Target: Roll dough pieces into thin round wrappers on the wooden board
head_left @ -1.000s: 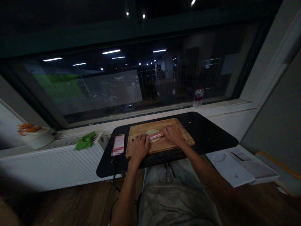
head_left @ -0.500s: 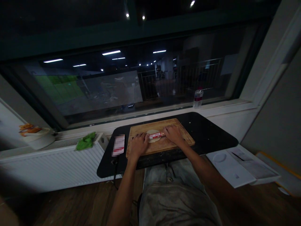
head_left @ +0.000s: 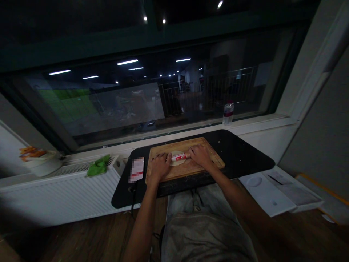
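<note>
One wooden board (head_left: 165, 148) lies on a black table (head_left: 244, 154), with a big dark window (head_left: 188, 91) at twelve o'clock from the board and a phone (head_left: 137, 168) at nine. On the board is thin, flat dough (head_left: 178, 163), and a rolling pin (head_left: 180, 157) lies across it. The left hand (head_left: 160, 166) and right hand (head_left: 201, 154) are apart, each curled over one end of the pin. Since a second ago, the pin's label (head_left: 178, 157) has turned. Farther out at nine, a white pot (head_left: 45, 167) has orange stuff (head_left: 31, 151) in it. A clear bottle (head_left: 228, 114) stands near one o'clock.
</note>
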